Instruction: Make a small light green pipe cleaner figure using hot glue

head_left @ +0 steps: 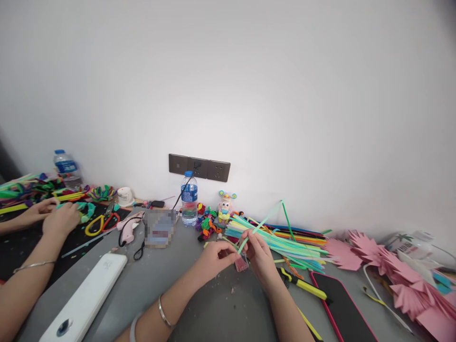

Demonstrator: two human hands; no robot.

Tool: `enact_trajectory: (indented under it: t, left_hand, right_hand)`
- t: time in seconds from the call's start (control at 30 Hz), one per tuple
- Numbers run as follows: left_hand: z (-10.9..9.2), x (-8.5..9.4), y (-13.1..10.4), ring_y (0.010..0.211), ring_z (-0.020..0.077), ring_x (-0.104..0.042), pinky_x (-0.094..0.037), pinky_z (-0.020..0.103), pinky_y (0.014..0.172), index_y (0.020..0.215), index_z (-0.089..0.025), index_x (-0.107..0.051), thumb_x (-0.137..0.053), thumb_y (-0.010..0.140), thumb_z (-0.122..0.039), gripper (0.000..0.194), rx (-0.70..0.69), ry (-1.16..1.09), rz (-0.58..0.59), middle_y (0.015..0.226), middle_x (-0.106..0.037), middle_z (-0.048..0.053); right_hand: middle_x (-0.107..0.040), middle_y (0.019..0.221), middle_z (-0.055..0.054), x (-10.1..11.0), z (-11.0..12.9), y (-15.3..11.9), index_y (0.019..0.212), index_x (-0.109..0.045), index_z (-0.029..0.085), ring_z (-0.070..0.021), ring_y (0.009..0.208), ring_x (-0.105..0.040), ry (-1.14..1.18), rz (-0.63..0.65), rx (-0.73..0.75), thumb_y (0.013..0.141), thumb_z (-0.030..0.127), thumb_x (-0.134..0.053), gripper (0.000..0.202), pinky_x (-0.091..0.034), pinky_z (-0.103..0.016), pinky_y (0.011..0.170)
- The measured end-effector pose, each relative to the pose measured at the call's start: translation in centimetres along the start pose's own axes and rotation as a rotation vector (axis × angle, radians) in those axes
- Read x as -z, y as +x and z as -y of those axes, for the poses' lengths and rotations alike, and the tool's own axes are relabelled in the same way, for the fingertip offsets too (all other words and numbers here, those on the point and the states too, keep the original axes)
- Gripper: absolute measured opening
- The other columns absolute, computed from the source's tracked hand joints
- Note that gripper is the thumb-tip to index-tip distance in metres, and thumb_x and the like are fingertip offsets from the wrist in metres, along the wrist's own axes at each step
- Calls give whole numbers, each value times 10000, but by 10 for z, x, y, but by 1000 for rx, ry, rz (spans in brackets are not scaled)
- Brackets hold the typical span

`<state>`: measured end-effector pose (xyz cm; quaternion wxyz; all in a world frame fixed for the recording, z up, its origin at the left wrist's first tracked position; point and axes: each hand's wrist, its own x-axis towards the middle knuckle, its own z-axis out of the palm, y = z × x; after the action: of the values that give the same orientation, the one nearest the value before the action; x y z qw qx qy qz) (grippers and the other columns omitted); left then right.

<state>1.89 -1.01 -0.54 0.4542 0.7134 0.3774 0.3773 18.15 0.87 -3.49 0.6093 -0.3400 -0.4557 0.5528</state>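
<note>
A light green pipe cleaner (265, 219) slants up from between my hands, bends sharply near the top and drops down on the right in a darker green. My left hand (215, 259) pinches close to its lower end with thumb and forefinger. Just above that, the fingers of my right hand (258, 251) are closed round the same stem. A small pink piece (241, 264) shows below my fingertips; what it is I cannot make out. Behind my hands lies a bundle of pale green and yellow pipe cleaners (295, 244).
A water bottle (189, 202) and a small figurine (225, 209) stand by the wall. Rightward lie a yellow cutter (304, 285), a red-edged phone (344, 308) and folded pink paper (402, 275). Leftward are a white case (87, 299), a glue gun (130, 230) and a co-worker's hands (59, 216).
</note>
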Motion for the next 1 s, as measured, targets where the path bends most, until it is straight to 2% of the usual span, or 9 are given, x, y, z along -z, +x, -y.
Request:
enact_trajectory:
  t: [0.2,0.4,0.6,0.83,1.0]
  left_hand:
    - [2,-4,-2,529,94,-343,-229,225,507,659,-142,-604,-594,796,-341,242,61,-11,30,551,-425,-48]
    - [1,-4,-3,531,87,-270,-183,229,512,576,-163,-471,-634,764,-441,373,121,-118,130,528,-316,-76]
    - [4,-7,-2,574,99,-352,-238,218,544,714,-149,-565,-653,744,-459,324,132,-185,151,610,-439,-49]
    - [3,-6,-4,544,88,-307,-209,224,526,639,-142,-575,-657,735,-502,381,145,-187,171,554,-372,-63]
    - [5,-5,-3,553,85,-316,-211,227,525,672,-133,-606,-674,715,-504,380,159,-247,216,577,-414,-52]
  right_hand:
    - [-390,513,52,-2,4,-1,745,-621,202,-122,494,-356,50,32,13,815,513,-615,319,-312,-248,494]
    - [-283,483,79,-6,6,-5,824,-650,187,-108,455,-244,102,118,-43,846,498,-579,320,-287,-244,452]
    - [-241,469,85,-7,5,-5,755,-636,188,-101,441,-219,135,167,-58,864,471,-572,310,-222,-237,434]
    - [-265,471,79,-7,5,-6,772,-636,189,-104,452,-230,168,173,-44,892,435,-546,288,-235,-238,445]
    - [-234,443,96,-9,9,-7,788,-625,194,-97,428,-187,169,161,-35,886,438,-556,271,-224,-237,437]
